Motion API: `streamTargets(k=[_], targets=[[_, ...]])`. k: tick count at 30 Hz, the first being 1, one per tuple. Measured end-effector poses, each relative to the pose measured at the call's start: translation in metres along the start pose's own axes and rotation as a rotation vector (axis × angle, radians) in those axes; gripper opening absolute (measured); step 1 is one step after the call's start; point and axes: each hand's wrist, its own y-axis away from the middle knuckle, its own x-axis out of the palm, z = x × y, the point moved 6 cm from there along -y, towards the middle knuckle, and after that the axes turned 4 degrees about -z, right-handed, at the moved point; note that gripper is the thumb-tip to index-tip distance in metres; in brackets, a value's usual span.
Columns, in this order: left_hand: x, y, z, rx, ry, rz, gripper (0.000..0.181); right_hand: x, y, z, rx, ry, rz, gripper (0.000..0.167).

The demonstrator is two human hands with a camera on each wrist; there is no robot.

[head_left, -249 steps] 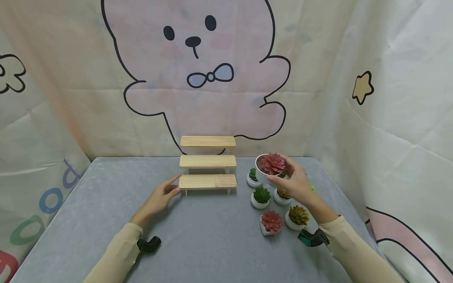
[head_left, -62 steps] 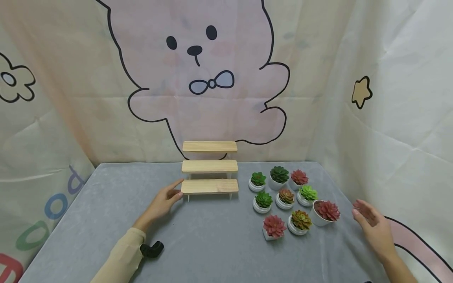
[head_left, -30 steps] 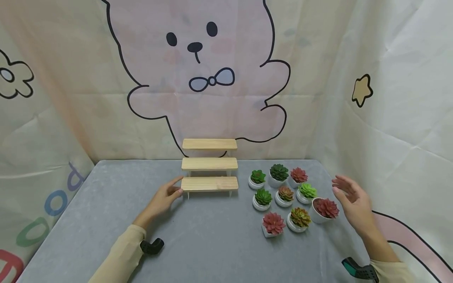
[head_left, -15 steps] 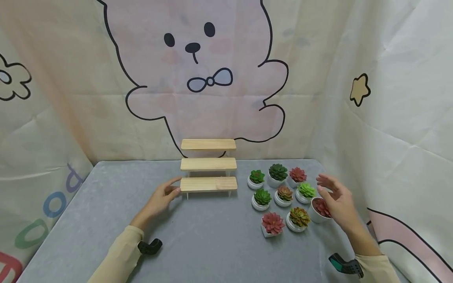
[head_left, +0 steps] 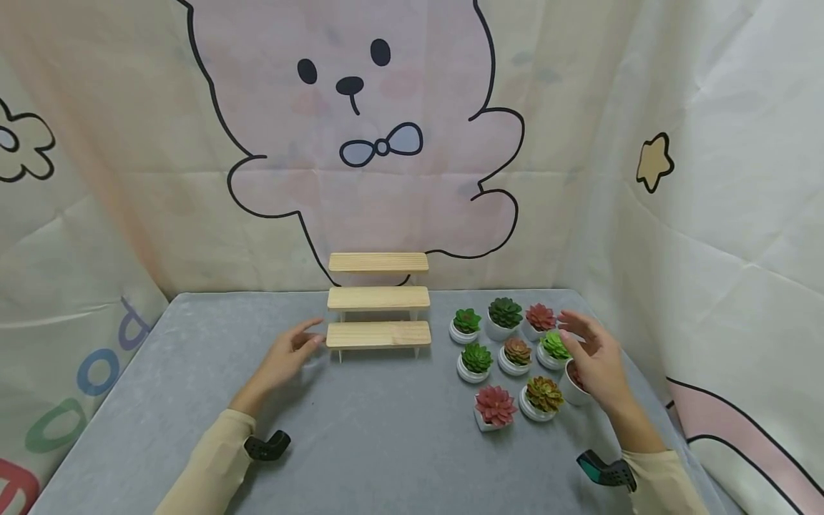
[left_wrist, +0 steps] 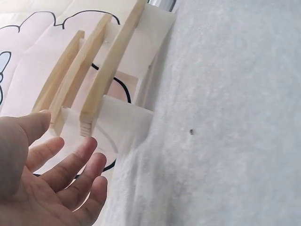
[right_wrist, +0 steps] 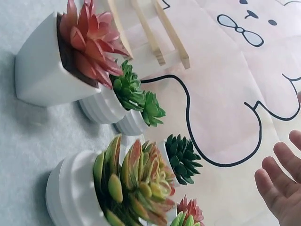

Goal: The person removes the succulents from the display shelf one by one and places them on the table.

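A three-tier wooden stand (head_left: 378, 335) with clear supports stands at the back middle of the table. My left hand (head_left: 283, 363) is beside the left end of its lowest tier, fingers loosely bent. In the left wrist view a fingertip lies close to that tier's end; I cannot tell whether it touches. Above the right side of several potted succulents hovers my right hand (head_left: 599, 365), holding nothing, its fingers spread and slightly bent. It partly hides a red succulent in a white round pot (head_left: 575, 390) and sits close to a light-green succulent (head_left: 554, 346).
Other white-potted succulents are grouped right of the stand: a dark green one (head_left: 505, 312), a red one in a square pot (head_left: 496, 406), a yellow-red one (head_left: 543, 395) and a brownish one (head_left: 518, 351). A grey cloth covers the table (head_left: 386, 443). Printed curtains enclose its back and sides.
Earlier, my right hand set the red succulent in the round pot down at the group's right. It withdrew right, then came back left over the plants. My left hand has shifted slightly left from the stand.
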Motion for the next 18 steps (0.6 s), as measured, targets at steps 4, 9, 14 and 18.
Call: streamTargets(k=[4, 9, 14, 18], targets=[[-0.006, 0.001, -0.004, -0.007, 0.009, -0.012, 0.051, 0.006, -0.005, 0.003, 0.018, 0.005, 0.001, 0.036], [-0.013, 0.003, -0.012, -0.006, 0.029, -0.024, 0.051, 0.014, -0.011, 0.009, 0.004, -0.021, 0.006, 0.037], [-0.018, 0.004, -0.018, 0.011, 0.036, -0.024, 0.049, 0.024, -0.015, 0.013, -0.013, -0.072, 0.007, 0.036], [-0.02, 0.005, -0.019, 0.028, 0.05, -0.026, 0.048, 0.032, -0.017, 0.014, 0.01, -0.098, -0.014, 0.034]])
